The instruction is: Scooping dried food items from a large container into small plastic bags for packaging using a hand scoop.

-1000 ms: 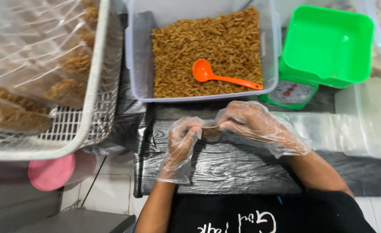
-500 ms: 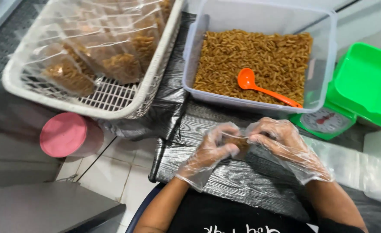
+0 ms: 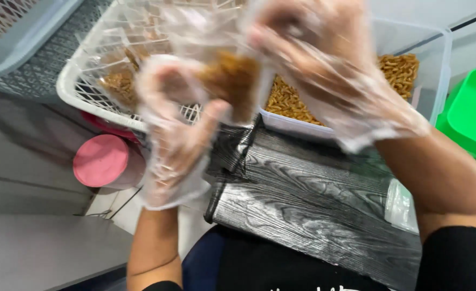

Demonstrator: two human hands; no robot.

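Note:
Both my hands wear thin clear plastic gloves and are raised close to the camera, blurred. Between them is a small clear plastic bag point(image 3: 232, 75) filled with brown fried snack sticks. My left hand point(image 3: 173, 129) grips its left side and my right hand point(image 3: 324, 64) grips its upper right. The bag hangs above the edge of a white wire basket point(image 3: 87, 102) that holds several filled bags. Behind my right hand stands a clear plastic tub point(image 3: 410, 59) of the same loose brown snack.
A dark wood-grain table top point(image 3: 308, 210) lies under my arms, with a small clear bag point(image 3: 399, 205) near my right forearm. A green plastic container point(image 3: 472, 118) sits at the right edge. A pink round lid point(image 3: 100, 160) is below the basket, over a tiled floor.
My hands rose from the table toward the camera and left, carrying the filled bag over the basket's edge. The view swung left, so the orange scoop and scale are out of sight.

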